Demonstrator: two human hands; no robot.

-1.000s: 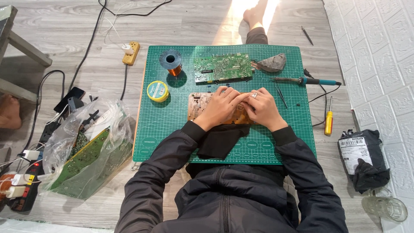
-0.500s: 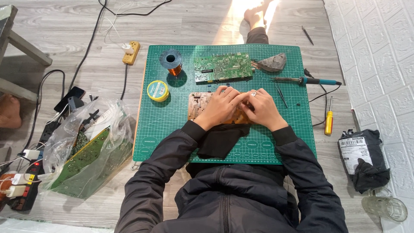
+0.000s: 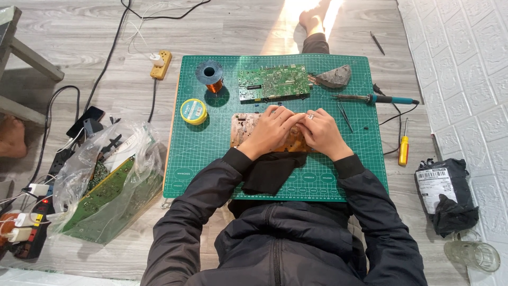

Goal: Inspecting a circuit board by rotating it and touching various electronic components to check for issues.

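Both hands meet over one item: my left hand and right hand are pressed on a tan circuit board, fingers curled and touching above its right half. Whether either hand truly grips the board, I cannot tell.

Landmark: green cutting mat, gridded, matte, rectangular. Listed left to right against it:

- Clear crinkled plastic bag with green boards inside, on the wood floor left of the mat.
- Yellow power strip, off the mat's upper left corner.
- Round yellow tin, on the mat's left part.
- Spool of copper wire, upright, near the mat's top edge.
- Tan circuit board, flat at mat centre, long axis running left-right, left end bare, right end under my hands.
- Green circuit board, flat, just above the tan one, long axis also left-right.
- Black cloth, below the hands, on the mat's lower part.
- Grey rough lump, top right of the mat.
- Soldering iron, blue handle, lying across the mat's right edge.
- Tweezers, thin metal, right of my right hand.
- Yellow-handled screwdriver, on the floor right of the mat.
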